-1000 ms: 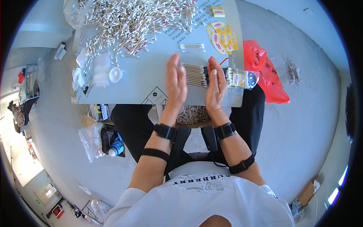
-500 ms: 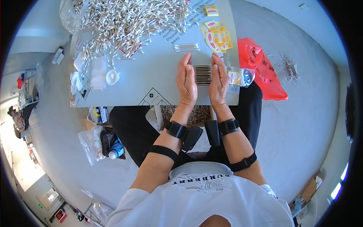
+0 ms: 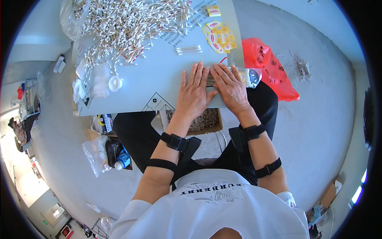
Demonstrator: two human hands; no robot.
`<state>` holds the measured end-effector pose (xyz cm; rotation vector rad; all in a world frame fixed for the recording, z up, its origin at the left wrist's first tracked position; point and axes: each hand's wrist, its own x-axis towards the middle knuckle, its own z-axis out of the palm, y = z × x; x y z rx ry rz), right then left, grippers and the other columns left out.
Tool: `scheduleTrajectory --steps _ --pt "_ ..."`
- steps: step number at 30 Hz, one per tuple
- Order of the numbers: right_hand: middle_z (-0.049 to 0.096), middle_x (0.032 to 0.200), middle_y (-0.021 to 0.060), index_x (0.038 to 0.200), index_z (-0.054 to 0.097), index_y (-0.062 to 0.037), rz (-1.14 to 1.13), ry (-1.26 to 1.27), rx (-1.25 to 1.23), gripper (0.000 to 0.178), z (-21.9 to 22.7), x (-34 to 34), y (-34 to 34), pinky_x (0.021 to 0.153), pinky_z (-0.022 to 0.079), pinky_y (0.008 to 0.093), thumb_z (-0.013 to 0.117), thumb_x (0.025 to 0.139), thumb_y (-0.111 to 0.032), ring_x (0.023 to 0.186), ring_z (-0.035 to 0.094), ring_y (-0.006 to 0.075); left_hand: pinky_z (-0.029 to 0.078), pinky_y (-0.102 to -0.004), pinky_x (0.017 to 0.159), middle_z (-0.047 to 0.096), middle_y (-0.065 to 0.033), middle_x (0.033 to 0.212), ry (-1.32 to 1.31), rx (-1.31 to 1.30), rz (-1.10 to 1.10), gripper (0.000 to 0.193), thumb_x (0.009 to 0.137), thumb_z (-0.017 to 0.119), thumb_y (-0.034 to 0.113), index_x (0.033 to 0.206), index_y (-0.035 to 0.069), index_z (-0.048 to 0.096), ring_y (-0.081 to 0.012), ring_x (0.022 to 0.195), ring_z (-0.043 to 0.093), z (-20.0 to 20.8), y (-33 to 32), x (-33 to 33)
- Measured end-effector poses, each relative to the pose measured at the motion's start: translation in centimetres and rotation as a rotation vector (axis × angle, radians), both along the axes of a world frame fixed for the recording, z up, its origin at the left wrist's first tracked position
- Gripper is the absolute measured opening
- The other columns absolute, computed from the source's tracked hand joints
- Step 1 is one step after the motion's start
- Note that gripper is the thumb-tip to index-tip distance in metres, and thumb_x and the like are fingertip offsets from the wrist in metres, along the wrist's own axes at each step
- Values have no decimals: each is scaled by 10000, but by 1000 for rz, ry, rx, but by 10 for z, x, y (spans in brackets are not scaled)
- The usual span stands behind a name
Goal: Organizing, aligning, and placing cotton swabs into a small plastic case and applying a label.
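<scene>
My left hand (image 3: 193, 92) lies palm down, fingers stretched out, over the left end of a flat row of cotton swabs (image 3: 209, 81). Beside it, my right hand (image 3: 233, 91) rests flat on the same row, its fingers extended too. Between them a strip of swab sticks shows; the rest is hidden under the hands. At its right end the row meets a clear plastic bag (image 3: 254, 77) with yellow and dark printing, near the table edge. A few more swabs (image 3: 189, 50) lie in a small separate row just beyond my hands.
A big heap of cotton swabs (image 3: 127, 30) covers the table's (image 3: 143, 85) far left. Yellow-white cards (image 3: 220, 38) lie spread below a small stack of cards (image 3: 213, 10). A round white container (image 3: 115, 83) stands left. Red plastic bag (image 3: 266, 67) at right; box of swabs (image 3: 205, 119) below.
Both hands have turned from upright on their edges, palms facing each other, to palms down on the swabs. The whole view has shifted slightly.
</scene>
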<state>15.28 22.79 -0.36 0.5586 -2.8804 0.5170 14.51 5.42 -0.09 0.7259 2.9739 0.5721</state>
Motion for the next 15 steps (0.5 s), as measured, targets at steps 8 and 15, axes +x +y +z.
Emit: scheduleTrajectory --steps 8,15 --pt "388 1544 91 1450 454 -99 -231 12 71 544 0 9 29 1194 165 507 569 956 -297 1454 305 261 123 -520 1210 235 -166 1610 -9 -57 -24 817 906 616 452 1528 33 291 -292 1506 187 -2 -1 0" --pt "284 1595 130 1490 408 -137 -307 -116 -216 502 -17 12 49 1201 151 475 440 1034 -343 1475 256 289 115 -506 1214 185 -165 1624 -8 -20 -48 839 931 568 479 1548 31 220 -299 1514 146 -4 34 0"
